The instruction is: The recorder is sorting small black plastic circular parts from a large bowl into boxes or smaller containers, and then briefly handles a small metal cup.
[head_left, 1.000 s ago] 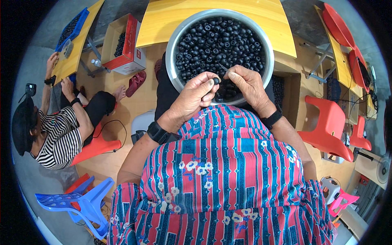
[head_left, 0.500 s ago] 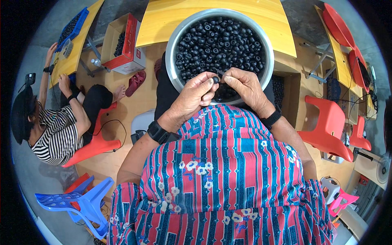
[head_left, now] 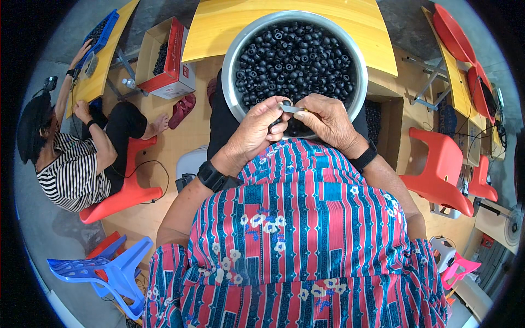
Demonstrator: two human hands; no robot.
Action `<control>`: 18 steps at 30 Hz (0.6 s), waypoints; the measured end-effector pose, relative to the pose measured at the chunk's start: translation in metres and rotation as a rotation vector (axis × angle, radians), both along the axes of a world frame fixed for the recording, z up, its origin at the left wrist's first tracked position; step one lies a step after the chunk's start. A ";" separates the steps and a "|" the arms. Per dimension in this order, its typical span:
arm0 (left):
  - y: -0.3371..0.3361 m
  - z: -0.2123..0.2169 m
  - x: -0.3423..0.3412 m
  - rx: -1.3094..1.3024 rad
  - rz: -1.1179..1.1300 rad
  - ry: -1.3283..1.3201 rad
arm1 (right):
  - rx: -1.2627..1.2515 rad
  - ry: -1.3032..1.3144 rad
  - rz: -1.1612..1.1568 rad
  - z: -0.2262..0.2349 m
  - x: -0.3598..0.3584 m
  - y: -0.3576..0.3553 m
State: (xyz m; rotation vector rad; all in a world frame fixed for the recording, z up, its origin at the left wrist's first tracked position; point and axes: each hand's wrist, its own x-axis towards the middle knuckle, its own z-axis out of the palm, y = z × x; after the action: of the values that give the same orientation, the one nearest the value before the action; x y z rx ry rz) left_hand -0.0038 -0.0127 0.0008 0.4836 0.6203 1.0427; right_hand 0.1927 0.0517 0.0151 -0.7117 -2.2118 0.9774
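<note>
A wide metal basin (head_left: 360, 71) full of small black ring-shaped parts (head_left: 292, 57) sits in front of my body at the table's edge. Over its near rim, my left hand (head_left: 252, 126) is closed, pinching one small round black part (head_left: 286, 103) between thumb and fingers. My right hand (head_left: 332, 121) grips a small knife (head_left: 291, 109), its short silvery blade pointing left against the black part. A bit of yellow handle shows at its thumb; the rest is hidden in the fingers. Both hands nearly meet at the blade.
A yellow table (head_left: 210, 33) stands behind the basin. At left, a co-worker (head_left: 76, 169) sits on a red stool near a table with a blue tray (head_left: 98, 37). A red-and-white carton (head_left: 167, 63) stands between. Red stools (head_left: 437, 164) and red basins (head_left: 454, 33) are at right.
The knife blade now shows plainly, lying across the black part, as my right hand has turned slightly. My left hand has barely moved. The co-worker's raised arm has reached farther over the table.
</note>
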 end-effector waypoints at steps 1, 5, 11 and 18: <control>0.000 0.000 0.000 0.000 -0.005 0.001 | 0.003 -0.013 -0.002 0.000 0.000 0.000; 0.001 0.001 -0.002 -0.007 -0.012 0.000 | 0.021 -0.031 -0.020 0.000 -0.001 0.001; 0.003 0.001 -0.005 0.002 -0.097 -0.011 | -0.022 -0.029 -0.159 -0.001 -0.002 0.004; 0.007 0.001 -0.003 -0.018 -0.041 0.037 | -0.115 0.125 -0.058 0.005 -0.009 0.000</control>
State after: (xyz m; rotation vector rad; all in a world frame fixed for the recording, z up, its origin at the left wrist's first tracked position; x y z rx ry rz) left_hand -0.0067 -0.0056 0.0020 0.4993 0.6493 0.9904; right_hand 0.1837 0.0520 0.0198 -0.7414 -2.0292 1.0970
